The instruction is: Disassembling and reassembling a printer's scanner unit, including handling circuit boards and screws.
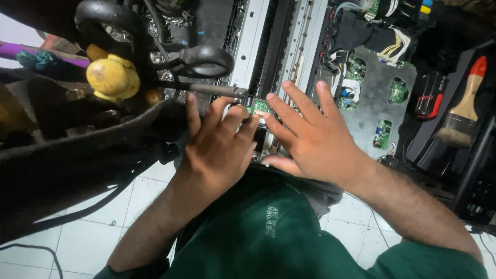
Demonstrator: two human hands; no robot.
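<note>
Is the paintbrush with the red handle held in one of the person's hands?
No, the paintbrush lies by itself at the right side, while the left hand and right hand rest on the small green circuit board.

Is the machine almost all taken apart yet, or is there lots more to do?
Looks partway. Already done: the cover is off, with metal rails and green circuit boards bare. In hand: the left hand and right hand press fingers around a small green board. Left: white cable bundles remain plugged in; the paintbrush lies unused.

Bare hairy forearms, no sleeves at the wrists; dark green garment with a faint print.
</note>
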